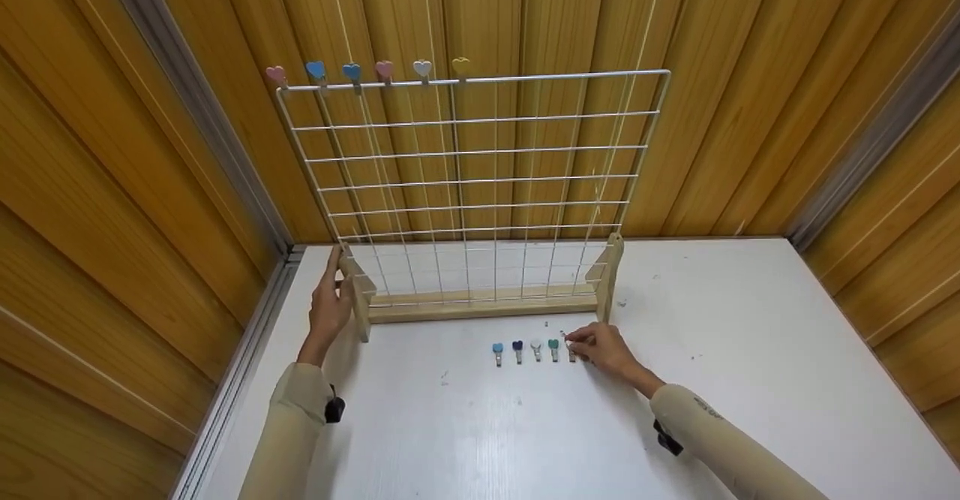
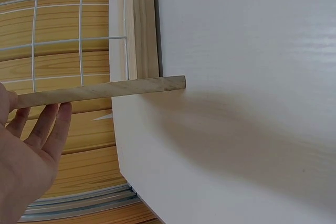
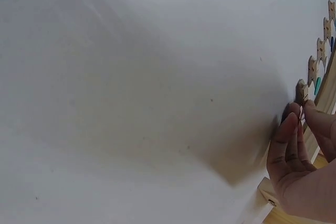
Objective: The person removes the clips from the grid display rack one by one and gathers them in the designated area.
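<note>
My left hand (image 1: 330, 308) holds the left wooden upright (image 2: 105, 91) of a stand that carries a white wire grid (image 1: 480, 177). In the left wrist view, its fingertips touch one face of the upright. At the right end of a row of small heart-topped clothespins on the table, my right hand (image 1: 602, 350) pinches the last clothespin (image 3: 302, 92) between thumb and fingers. Its heart is mostly hidden by the fingertips. Beside it lie a green-hearted clothespin (image 1: 553, 348), a white one (image 1: 535, 349), a dark blue one (image 1: 517, 350) and a light blue one (image 1: 498, 353).
Several heart clothespins, including a yellow one (image 1: 461, 67) and a white one (image 1: 423, 70), stand along the left part of the grid's top wire. Wood-patterned walls (image 1: 750, 94) enclose the white table (image 1: 465, 425). The stand's right wooden upright (image 1: 610, 278) is just beyond my right hand.
</note>
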{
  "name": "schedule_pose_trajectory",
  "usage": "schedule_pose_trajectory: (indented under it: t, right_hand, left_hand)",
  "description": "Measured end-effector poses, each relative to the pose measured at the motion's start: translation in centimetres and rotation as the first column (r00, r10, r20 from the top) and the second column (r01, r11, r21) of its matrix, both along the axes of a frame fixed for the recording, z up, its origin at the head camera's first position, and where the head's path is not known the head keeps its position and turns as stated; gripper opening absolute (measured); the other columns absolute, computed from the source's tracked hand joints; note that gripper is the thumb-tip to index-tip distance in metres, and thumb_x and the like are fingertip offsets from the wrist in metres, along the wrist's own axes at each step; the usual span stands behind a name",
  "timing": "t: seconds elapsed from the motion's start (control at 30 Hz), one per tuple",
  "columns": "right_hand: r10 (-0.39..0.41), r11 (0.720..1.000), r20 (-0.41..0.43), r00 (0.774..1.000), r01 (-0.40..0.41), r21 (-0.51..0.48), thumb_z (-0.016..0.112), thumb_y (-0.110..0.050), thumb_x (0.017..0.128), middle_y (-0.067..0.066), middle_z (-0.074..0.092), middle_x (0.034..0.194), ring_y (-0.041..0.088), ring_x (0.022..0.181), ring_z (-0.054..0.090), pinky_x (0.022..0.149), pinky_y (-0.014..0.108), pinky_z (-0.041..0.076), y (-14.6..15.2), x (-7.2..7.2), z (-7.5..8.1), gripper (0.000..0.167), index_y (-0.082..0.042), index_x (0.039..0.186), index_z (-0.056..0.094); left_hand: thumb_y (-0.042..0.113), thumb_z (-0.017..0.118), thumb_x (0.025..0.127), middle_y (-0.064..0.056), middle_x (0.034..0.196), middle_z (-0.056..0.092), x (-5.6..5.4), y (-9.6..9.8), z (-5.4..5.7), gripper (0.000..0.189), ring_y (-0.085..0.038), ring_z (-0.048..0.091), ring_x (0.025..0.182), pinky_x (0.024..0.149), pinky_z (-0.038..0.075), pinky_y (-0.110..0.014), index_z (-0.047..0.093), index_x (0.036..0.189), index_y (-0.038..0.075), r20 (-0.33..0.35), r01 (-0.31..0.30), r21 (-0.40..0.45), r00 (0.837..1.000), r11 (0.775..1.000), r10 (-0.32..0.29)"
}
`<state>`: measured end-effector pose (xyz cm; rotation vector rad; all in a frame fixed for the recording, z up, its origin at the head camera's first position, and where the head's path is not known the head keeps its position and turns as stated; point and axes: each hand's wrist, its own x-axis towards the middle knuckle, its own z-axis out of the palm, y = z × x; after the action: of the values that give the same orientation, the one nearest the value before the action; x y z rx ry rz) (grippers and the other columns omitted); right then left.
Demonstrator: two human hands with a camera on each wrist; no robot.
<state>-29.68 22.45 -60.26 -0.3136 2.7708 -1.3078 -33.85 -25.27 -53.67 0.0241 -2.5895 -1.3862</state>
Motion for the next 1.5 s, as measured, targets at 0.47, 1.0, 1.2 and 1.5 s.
schedule_pose_trajectory:
  t: [0.47, 1.0, 1.2, 1.5]
  right_hand:
    - [0.035, 0.999, -0.021, 0.999, -0.035, 0.031, 0.065, 0.001, 0.096, 0.026, 0.075, 0.108, 0.026, 0.070, 0.069, 0.056, 0.019, 0.047, 1.5, -0.7, 1.3, 0.020, 0.010, 0.113, 0.073]
    - [0.126, 0.992, -0.108, 0.986, -0.124, 0.032, 0.064, -0.004, 0.099, 0.024, 0.076, 0.099, 0.032, 0.070, 0.071, 0.054, 0.017, 0.048, 1.7, -2.2, 7.1, 0.023, 0.008, 0.117, 0.073]
    - [0.150, 0.989, -0.172, 0.974, -0.146, 0.040, 0.065, -0.007, 0.100, 0.022, 0.076, 0.105, 0.010, 0.069, 0.066, 0.059, 0.017, 0.049, 0.4, -2.9, 12.0, 0.024, 0.004, 0.119, 0.073]
    - [0.202, 0.979, -0.295, 0.934, -0.195, 0.052, 0.065, -0.008, 0.100, 0.019, 0.076, 0.110, 0.026, 0.076, 0.072, 0.062, 0.016, 0.051, -3.1, -3.4, 20.8, 0.023, 0.001, 0.120, 0.074]
  left_hand:
    - [0.014, 0.039, 0.112, -0.019, 0.167, 0.029, 0.1, 0.3, -0.1, 0.064, -0.045, 0.054, 0.132, 0.092, 0.051, -0.062, 0.008, 0.166, 0.026, 0.002, -0.001, -0.012, 1.000, 1.000, 0.001]
    - [0.014, 0.039, 0.112, -0.017, 0.169, 0.026, 0.1, 0.1, -0.2, 0.063, -0.046, 0.055, 0.131, 0.090, 0.052, -0.062, 0.009, 0.166, 0.023, -0.031, 0.005, -0.025, 0.999, 1.000, -0.006]
    - [0.011, 0.040, 0.111, -0.018, 0.169, 0.026, -0.2, 0.1, 0.0, 0.064, -0.046, 0.056, 0.129, 0.092, 0.051, -0.062, 0.010, 0.166, 0.022, -0.035, 0.002, -0.021, 0.999, 1.000, -0.003]
    - [0.011, 0.039, 0.111, -0.015, 0.170, 0.023, -0.1, -0.1, 0.0, 0.066, -0.046, 0.054, 0.132, 0.093, 0.051, -0.062, 0.006, 0.166, 0.028, 0.007, -0.002, -0.028, 1.000, 1.000, 0.002]
